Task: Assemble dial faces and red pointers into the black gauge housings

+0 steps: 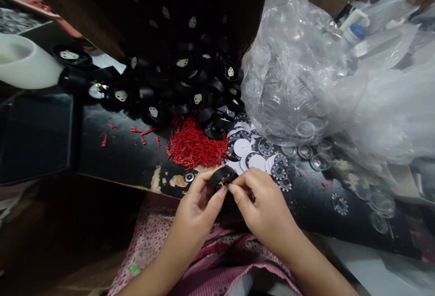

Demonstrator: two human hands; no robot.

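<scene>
My left hand (197,205) is closed on a black round gauge housing (218,176), tilted above the front edge of the bench. At the housing's right side is my right hand (261,196), its thumb and forefinger pinched together; what lies between those fingertips is hidden. A bit of red shows near the left thumb tip, too small to make out. Just beyond the hands lies a heap of red pointers (197,144). Printed dial discs (242,147), some face down and white, are spread beside it. A small metal ring (189,177) rests left of my left hand.
More black housings (152,112) pile up behind the pointers, spilling from a dark box. At the right, a clear plastic bag (295,60) holds transparent round covers; several loose covers (319,162) lie near it. A black tray (37,133) and a white container (29,62) stand left.
</scene>
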